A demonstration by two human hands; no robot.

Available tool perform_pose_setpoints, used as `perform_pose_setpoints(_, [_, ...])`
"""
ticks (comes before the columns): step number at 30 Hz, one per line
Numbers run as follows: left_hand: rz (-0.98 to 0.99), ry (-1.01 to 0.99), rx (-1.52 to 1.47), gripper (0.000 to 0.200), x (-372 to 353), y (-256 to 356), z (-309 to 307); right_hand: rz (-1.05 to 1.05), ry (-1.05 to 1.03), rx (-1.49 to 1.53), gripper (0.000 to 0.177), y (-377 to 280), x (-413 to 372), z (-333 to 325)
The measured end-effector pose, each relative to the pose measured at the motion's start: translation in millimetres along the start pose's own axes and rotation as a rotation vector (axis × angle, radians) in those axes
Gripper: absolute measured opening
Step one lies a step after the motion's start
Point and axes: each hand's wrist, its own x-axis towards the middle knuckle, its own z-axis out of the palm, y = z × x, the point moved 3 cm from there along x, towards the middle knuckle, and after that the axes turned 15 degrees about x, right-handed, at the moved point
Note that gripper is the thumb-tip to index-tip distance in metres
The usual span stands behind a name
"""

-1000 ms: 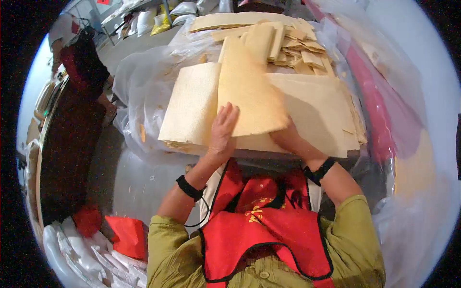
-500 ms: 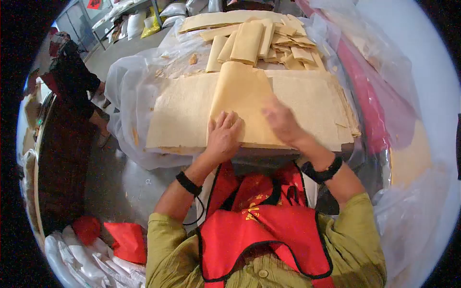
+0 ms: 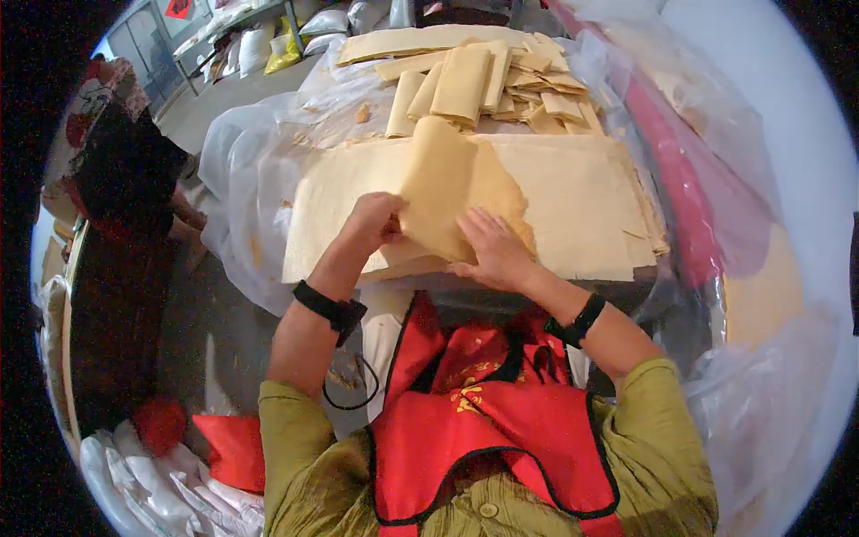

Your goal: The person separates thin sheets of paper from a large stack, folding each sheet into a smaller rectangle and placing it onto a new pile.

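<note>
A yellowish sheet (image 3: 447, 179) with a ragged right edge lies folded over a wide stack of pale sheets (image 3: 582, 206). My left hand (image 3: 378, 219) is closed on the left edge of this sheet, lifting it a little off the stack. With fingers spread, my right hand (image 3: 492, 251) rests on the sheet's lower right part. Just beyond the stack are folded sheets (image 3: 462, 85), and beside them a heap of smaller folded pieces (image 3: 546, 89).
Clear plastic film (image 3: 242, 161) hangs over the table's left side. Pink and clear plastic (image 3: 684, 197) runs along the right. A person in dark clothes (image 3: 130, 166) stands at the left. White sacks (image 3: 255, 49) are at the back, more sacks (image 3: 165, 483) at lower left.
My left hand has moved left and up and now grips the sheet's edge. My right hand has come down and left onto the sheet. The sheet's ragged right edge now shows.
</note>
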Motion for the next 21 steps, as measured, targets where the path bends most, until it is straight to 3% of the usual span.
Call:
perform_pose_setpoints(1, [0.058,-0.041,0.062,0.012,-29,31,13,0.026,-0.018,0.033,0.070,0,3,-1])
perform_pose_setpoints(5, [0.062,-0.105,-0.191,0.019,-45,52,49,0.185,0.017,0.233,0.068,-19,9,-15])
perform_pose_setpoints(8, [-0.008,-0.051,-0.238,0.021,-44,43,53,0.173,-0.050,0.132,0.067,-17,12,-11])
perform_pose_setpoints(15, [0.077,0.028,-0.137,0.036,-62,36,57,0.222,0.230,0.520,0.041,-28,16,1])
perform_pose_setpoints(18, [0.232,0.076,-0.102,0.039,-61,26,61,0.241,0.424,0.543,0.035,-2,23,11])
perform_pose_setpoints(20, [0.584,0.299,0.461,0.037,-38,7,59,0.203,0.565,0.514,0.033,3,27,11])
perform_pose_setpoints(21, [0.796,0.458,0.762,0.038,-37,1,62,0.284,0.530,0.552,0.030,0,26,6])
